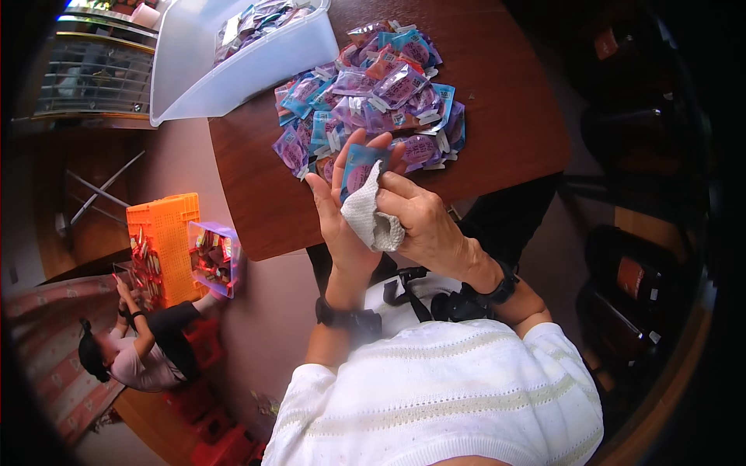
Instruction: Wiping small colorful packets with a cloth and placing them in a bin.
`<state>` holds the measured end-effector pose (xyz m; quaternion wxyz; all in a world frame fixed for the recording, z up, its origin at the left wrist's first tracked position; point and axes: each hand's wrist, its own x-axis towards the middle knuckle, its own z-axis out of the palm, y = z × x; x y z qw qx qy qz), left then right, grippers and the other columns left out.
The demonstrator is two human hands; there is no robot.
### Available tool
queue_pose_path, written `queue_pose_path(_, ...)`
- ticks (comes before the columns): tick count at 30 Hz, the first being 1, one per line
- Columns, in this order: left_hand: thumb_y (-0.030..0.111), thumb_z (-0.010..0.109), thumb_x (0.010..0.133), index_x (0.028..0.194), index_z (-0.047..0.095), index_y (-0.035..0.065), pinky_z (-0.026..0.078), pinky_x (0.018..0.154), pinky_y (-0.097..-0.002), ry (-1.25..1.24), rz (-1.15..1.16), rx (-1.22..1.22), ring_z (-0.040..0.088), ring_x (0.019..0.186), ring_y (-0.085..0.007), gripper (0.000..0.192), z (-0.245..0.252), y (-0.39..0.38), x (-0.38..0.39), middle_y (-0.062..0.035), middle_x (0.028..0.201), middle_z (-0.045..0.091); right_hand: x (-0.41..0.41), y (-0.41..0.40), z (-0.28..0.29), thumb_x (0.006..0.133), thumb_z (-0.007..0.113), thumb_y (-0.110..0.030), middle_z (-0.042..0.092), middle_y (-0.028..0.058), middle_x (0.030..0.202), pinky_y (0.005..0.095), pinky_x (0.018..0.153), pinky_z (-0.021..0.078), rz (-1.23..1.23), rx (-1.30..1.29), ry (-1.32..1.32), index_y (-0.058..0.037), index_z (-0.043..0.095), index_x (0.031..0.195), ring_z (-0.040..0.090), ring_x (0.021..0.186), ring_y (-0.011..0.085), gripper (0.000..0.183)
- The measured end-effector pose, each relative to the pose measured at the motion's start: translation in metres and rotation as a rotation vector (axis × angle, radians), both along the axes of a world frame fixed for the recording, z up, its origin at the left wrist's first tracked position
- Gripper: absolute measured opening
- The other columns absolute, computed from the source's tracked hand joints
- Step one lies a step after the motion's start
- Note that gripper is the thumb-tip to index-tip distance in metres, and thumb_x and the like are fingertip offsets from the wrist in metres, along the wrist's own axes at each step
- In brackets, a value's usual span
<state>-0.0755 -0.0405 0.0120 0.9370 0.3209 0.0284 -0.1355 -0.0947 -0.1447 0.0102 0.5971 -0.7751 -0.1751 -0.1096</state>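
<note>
A small blue sachet with a pink printed patch rests on the palm and fingers of my left hand, which is turned palm up. My right hand grips a white textured cloth and lays it over the lower part of the sachet, hiding that end. Just beyond my fingers spreads a heap of purple, blue and reddish sachets, many with white spouts or caps. Both hands are above the near edge of a dark wooden table.
A translucent plastic bin holding more packets stands at the table's far left. On the left side are an orange crate and a purple basket of red-wrapped items, near a seated person. Dark chairs line the right.
</note>
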Motion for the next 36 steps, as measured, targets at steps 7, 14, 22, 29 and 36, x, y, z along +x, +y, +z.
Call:
queue_pose_path(7, 0.036, 0.04, 0.097, 0.138, 0.033, 0.005, 0.027, 0.108, -0.037, 0.117, -0.142, 0.129, 0.04, 0.126, -0.0212, 0.052, 0.005, -0.009, -0.016, -0.01, 0.135, 0.043, 0.005, -0.03, -0.005, 0.072, 0.066, -0.007, 0.055, 0.0137, 0.09, 0.0385, 0.065, 0.0496, -0.395, -0.159, -0.057, -0.0035, 0.057, 0.093, 0.061, 0.079, 0.0342, 0.023)
queue_pose_path(14, 0.033, 0.045, 0.095, 0.139, 0.03, 0.0032, 0.034, 0.106, -0.0394, 0.134, -0.332, 0.165, 0.041, 0.126, -0.0273, 0.055, 0.017, -0.013, -0.015, -0.018, 0.137, 0.04, 0.02, -0.08, -0.003, 0.073, 0.06, 0.002, 0.051, 0.0132, 0.09, 0.0341, 0.074, 0.0458, -0.62, 0.011, 0.009, 0.0023, 0.051, 0.099, 0.058, 0.085, 0.0264, 0.027)
queue_pose_path(22, 0.033, 0.041, 0.097, 0.136, 0.031, -0.0013, 0.033, 0.108, -0.0446, -0.011, -0.176, 0.066, 0.039, 0.127, -0.0354, 0.053, 0.079, 0.014, 0.062, -0.025, 0.135, 0.039, 0.021, -0.147, -0.076, 0.088, 0.052, -0.001, 0.059, 0.0178, 0.106, 0.0307, 0.091, 0.0438, -1.007, -0.399, -0.091, 0.0052, 0.041, 0.127, 0.059, 0.099, 0.0231, 0.042)
queue_pose_path(29, 0.025, 0.051, 0.094, 0.136, 0.035, 0.001, 0.034, 0.105, -0.0417, -0.636, 0.408, 0.798, 0.041, 0.126, -0.0315, 0.051, 0.126, 0.041, 0.155, -0.0242, 0.134, 0.041, 0.022, -0.132, -0.053, 0.086, 0.053, 0.0, 0.06, 0.0145, 0.1, 0.0302, 0.088, 0.0447, -0.893, 0.025, 0.102, 0.0057, 0.042, 0.124, 0.06, 0.093, 0.0202, 0.039)
queue_pose_path(36, 0.018, 0.062, 0.086, 0.135, 0.04, 0.0058, 0.035, 0.103, -0.0408, -1.139, -0.085, 1.409, 0.036, 0.13, -0.0324, 0.054, 0.055, -0.054, 0.132, -0.0198, 0.141, 0.034, 0.019, -0.136, -0.069, 0.086, 0.053, -0.001, 0.059, 0.0148, 0.097, 0.0306, 0.085, 0.0464, -0.932, 0.045, 0.051, 0.0078, 0.042, 0.122, 0.06, 0.088, 0.0209, 0.039)
